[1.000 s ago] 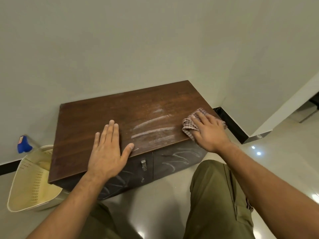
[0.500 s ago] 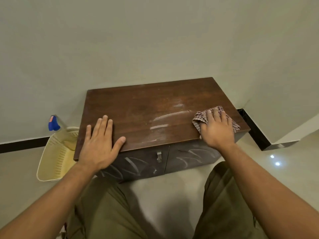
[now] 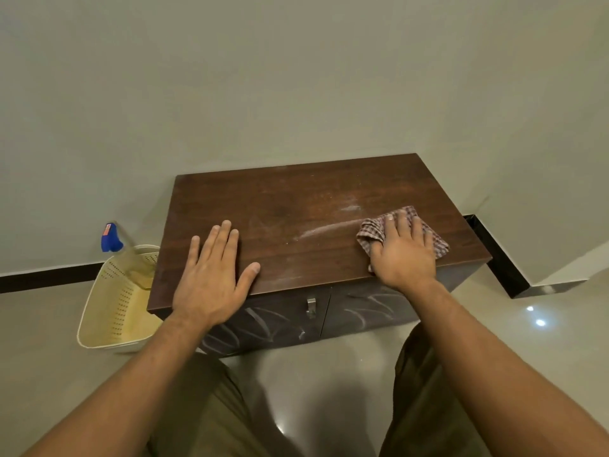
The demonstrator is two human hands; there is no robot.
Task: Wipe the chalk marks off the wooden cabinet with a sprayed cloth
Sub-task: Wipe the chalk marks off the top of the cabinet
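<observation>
Wooden cabinet [image 3: 280, 206] top carries fewer chalk marks [image 3: 326, 228] than half a second ago: the short lower streak is gone, leaving one long streak and a faint smudge above it toward the right edge. Right hand [image 3: 403, 253], fingers together and pressed flat on the checked cloth [image 3: 370, 230], sits near the front right corner, the cloth now touching the streak's right end. Left hand [image 3: 211, 275] stays spread, palm down, at the front edge toward the left corner; chalk arcs [image 3: 260, 319] remain on the doors, beside a cream basket [image 3: 115, 301].
</observation>
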